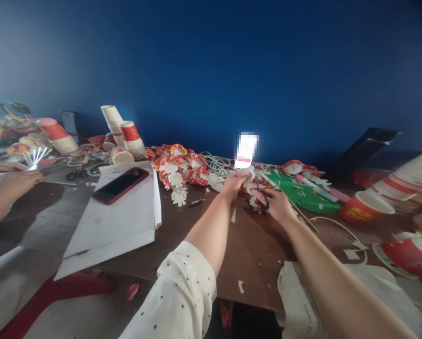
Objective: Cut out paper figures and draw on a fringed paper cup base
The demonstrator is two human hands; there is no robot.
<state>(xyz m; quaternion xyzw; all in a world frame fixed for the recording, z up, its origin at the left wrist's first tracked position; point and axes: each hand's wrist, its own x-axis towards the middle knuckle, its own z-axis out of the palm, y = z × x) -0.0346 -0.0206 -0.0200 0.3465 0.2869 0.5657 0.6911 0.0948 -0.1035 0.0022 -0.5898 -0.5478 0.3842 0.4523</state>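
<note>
The left hand (236, 183) has its grip closed on a small white paper piece (251, 173), and the right hand (277, 205) grasps dark-handled scissors (266, 202) just to its right; whether the blades touch the paper is too small to tell. The paper is at the far middle of the brown wooden surface (256, 245), in front of a bright-screened upright phone (245, 153). The step in hand looks like snipping, and it is best done by pinching the paper firmly near the cut line, fingertips clear of the blades, and turning the paper into the scissors rather than twisting the right wrist. Short, even snips should stop thin paper from buckling or tearing. To the left, a heap of red-and-white paper cutouts (182, 169) lies near, so loose tabs could snag on the left hand. On the right, a thin brown stick (306, 217) and a flat green sheet (304, 194) lie beside the right hand, so the elbow is better held a little raised for free strokes.
</note>
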